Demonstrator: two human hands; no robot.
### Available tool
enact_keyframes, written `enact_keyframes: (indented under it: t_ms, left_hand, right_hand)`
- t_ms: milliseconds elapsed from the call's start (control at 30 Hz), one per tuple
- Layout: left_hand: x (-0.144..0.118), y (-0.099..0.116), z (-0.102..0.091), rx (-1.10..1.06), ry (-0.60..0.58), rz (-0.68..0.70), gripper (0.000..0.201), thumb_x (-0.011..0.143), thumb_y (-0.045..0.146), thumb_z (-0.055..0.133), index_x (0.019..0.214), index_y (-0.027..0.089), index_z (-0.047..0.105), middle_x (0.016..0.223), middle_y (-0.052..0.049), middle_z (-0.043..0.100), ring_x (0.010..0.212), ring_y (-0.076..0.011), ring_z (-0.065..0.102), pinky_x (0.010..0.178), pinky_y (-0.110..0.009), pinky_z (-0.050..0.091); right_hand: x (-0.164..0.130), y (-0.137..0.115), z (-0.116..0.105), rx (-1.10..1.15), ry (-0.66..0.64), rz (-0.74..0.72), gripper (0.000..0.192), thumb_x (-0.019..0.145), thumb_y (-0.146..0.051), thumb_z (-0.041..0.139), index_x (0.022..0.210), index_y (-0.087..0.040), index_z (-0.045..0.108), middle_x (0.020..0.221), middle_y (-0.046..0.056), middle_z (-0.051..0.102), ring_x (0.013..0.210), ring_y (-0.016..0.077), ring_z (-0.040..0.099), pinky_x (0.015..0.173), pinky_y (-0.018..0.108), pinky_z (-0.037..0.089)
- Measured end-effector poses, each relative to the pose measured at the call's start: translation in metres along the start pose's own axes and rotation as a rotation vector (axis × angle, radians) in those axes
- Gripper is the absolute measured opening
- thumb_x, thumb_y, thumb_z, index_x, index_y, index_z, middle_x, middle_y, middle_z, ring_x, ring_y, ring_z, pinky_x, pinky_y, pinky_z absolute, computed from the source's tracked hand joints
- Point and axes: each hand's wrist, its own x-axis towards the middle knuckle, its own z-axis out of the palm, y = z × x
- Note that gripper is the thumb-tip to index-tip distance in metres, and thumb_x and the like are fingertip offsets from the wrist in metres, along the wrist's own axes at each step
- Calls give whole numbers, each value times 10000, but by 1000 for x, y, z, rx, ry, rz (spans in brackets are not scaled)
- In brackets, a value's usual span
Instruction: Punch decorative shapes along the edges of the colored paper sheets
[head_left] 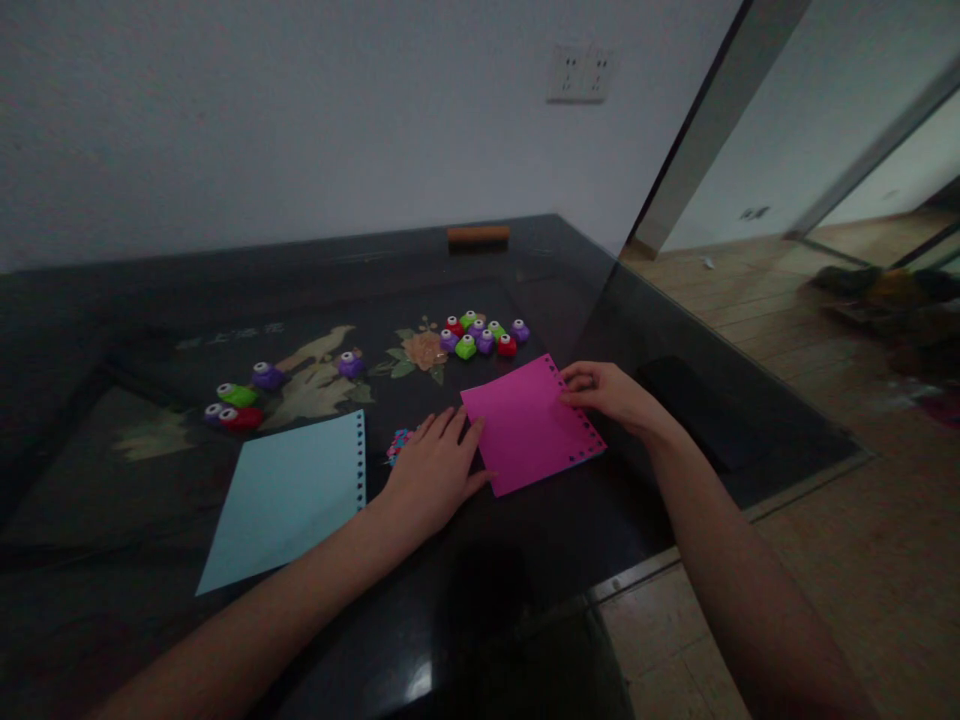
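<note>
With the left hand (435, 470) flat and the right hand (604, 392) pinching the punched edge, the pink sheet (529, 425) may skid or crease on the glossy desk (525, 560).

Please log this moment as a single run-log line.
left hand: flat on pink sheet edge | right hand: pinching its punched edge | blue sheet: apart, left | small punches: beyond, untouched

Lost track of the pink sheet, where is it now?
Head view, right of centre: the pink sheet lies on the table between the left hand and right hand, right of the blue sheet.
</note>
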Motion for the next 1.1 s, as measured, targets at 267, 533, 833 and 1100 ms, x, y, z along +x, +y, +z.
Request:
enact_keyframes:
  t_ms: [267, 533, 833, 1100]
  left_hand:
    - [1, -1, 1, -4, 10, -1, 604, 865, 470, 537, 1353, 123, 455, 1423, -167, 437, 1312, -325, 398, 1077, -465, 340]
    - [1, 0, 2, 6, 15, 10, 604, 867, 456, 544, 1351, 106, 451, 1424, -177, 432, 1315, -322, 394, 1058, -452, 371]
    - [1, 0, 0, -9, 28, 11, 590, 867, 443, 549, 1341, 103, 457, 1420, -175, 438, 1309, -323, 400, 1032, -458, 402]
    - [1, -1, 1, -9, 32, 3, 589, 862, 446, 556, 1339, 113, 462, 1420, -165, 441, 1306, -318, 405, 1025, -452, 412]
  right_hand:
    - [-2, -3, -1, 14, 0, 8, 220, 662, -75, 688, 858, -158, 630, 607, -38, 614, 548, 91, 563, 547, 207, 441]
    - [4, 5, -8, 9, 193, -22, 139, 722, -130, 656, 856, -146, 621, 635, 9, 635, 525, 101, 576, 500, 215, 479]
    - [6, 6, -5, -74, 117, -73, 103, 676, -140, 682, 778, -150, 671, 645, 29, 656, 577, 126, 597, 544, 237, 504]
    - [6, 5, -5, -97, 110, -89, 137, 653, -93, 678, 783, -136, 676, 664, 28, 653, 598, 128, 602, 523, 220, 482]
